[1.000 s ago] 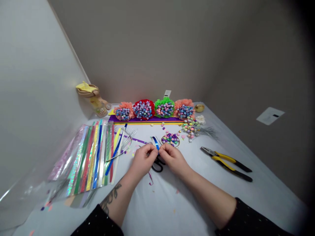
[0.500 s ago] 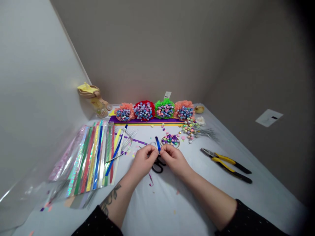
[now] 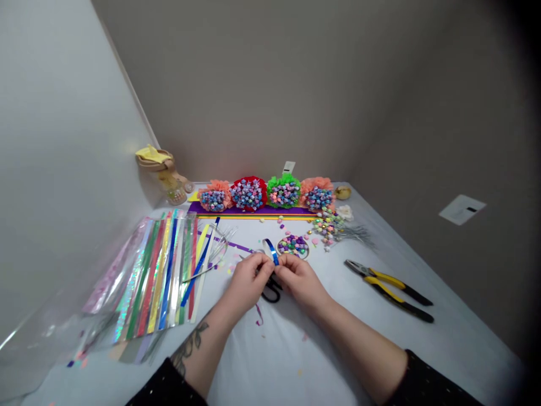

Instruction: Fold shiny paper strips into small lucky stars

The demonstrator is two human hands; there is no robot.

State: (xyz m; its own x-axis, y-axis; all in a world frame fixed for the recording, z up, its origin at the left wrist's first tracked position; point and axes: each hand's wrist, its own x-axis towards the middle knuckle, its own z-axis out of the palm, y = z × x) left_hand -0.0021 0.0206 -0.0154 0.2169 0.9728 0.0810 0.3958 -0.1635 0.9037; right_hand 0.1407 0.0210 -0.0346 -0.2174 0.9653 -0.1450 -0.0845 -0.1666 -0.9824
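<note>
A blue shiny strip [image 3: 271,250] curves up between my hands, its lower end pinched at the fingertips. My left hand [image 3: 250,280] is closed on it, thumb against the fingers. From the right side, my right hand [image 3: 298,277] grips the same strip, fingertips nearly touching those of the left. Black-handled scissors [image 3: 271,293] lie on the table beneath my hands, partly hidden. Just behind my right hand is a round dish of small coloured paper stars [image 3: 293,246].
Packs of coloured strips [image 3: 156,276] and loose strips cover the left side. Yellow-black pliers [image 3: 389,287] lie right. Paper flowers with star centres [image 3: 248,193] stand along the back, with thin wires [image 3: 357,234] and more stars [image 3: 327,224] nearby. A boot-shaped jar [image 3: 169,177] stands back left.
The blue strip, nearly straight before, now bends in a curve above my fingertips. Both hands have shifted only slightly, and the whole view sits a little lower.
</note>
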